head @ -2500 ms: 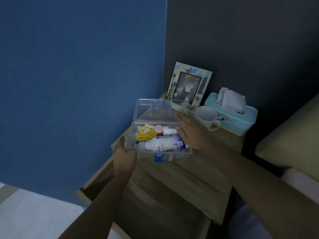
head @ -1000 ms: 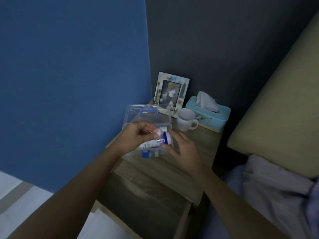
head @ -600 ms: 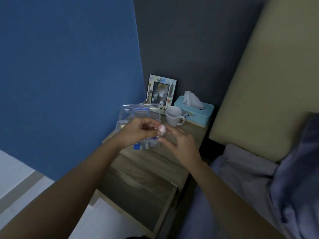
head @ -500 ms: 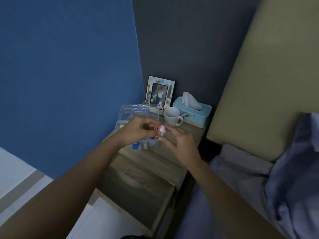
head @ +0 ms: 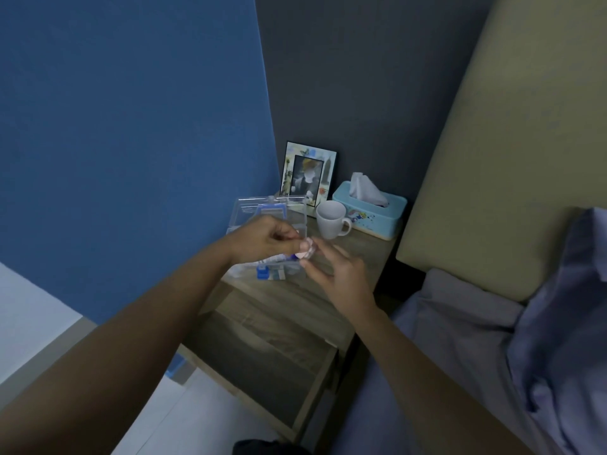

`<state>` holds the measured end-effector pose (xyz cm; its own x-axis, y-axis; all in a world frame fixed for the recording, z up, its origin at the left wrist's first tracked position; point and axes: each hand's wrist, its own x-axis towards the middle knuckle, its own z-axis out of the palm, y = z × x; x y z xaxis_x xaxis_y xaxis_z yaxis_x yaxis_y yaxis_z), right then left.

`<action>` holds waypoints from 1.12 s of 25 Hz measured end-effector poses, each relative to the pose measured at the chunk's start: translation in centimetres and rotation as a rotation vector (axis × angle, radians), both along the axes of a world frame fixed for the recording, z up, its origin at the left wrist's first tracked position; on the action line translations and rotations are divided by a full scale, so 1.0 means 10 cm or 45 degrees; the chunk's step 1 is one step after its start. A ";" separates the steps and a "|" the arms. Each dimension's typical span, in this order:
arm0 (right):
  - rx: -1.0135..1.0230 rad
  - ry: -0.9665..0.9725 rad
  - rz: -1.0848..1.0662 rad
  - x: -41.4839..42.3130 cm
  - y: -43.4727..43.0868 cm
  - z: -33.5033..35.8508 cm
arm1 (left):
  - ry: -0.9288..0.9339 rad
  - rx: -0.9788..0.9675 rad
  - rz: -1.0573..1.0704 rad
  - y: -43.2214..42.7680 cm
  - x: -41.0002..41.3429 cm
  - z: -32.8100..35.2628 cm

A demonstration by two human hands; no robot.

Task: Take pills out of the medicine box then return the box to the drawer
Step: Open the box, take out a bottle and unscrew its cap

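The clear medicine box (head: 281,270) with a blue latch stands on the nightstand, its lid (head: 297,210) raised open; a white and blue bottle lies inside, mostly hidden behind my hands. My left hand (head: 262,239) is closed around a small pill bottle (head: 307,252) with a pink cap, held just above the box's right front corner. My right hand (head: 338,270) meets it from the right, with thumb and forefinger pinching the pink end and the other fingers spread. The nightstand drawer (head: 262,356) below is pulled out, and its inside is dark.
On the nightstand top (head: 315,293) behind the box stand a white mug (head: 330,220), a turquoise tissue box (head: 371,211) and a photo frame (head: 308,172). A beige headboard (head: 492,142) and blue-grey bedding (head: 476,356) fill the right. A blue wall is at left.
My left hand took the small pink-capped bottle out of the box and raised it. My right hand left the box and came to the bottle's cap. Little has changed over the last half second.
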<state>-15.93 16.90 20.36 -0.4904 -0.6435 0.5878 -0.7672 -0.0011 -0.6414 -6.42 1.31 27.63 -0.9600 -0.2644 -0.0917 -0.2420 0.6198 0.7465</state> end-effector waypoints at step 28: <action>-0.073 -0.130 -0.013 -0.13 0.04 -0.17 | -0.025 0.289 0.109 0.04 -0.17 -0.11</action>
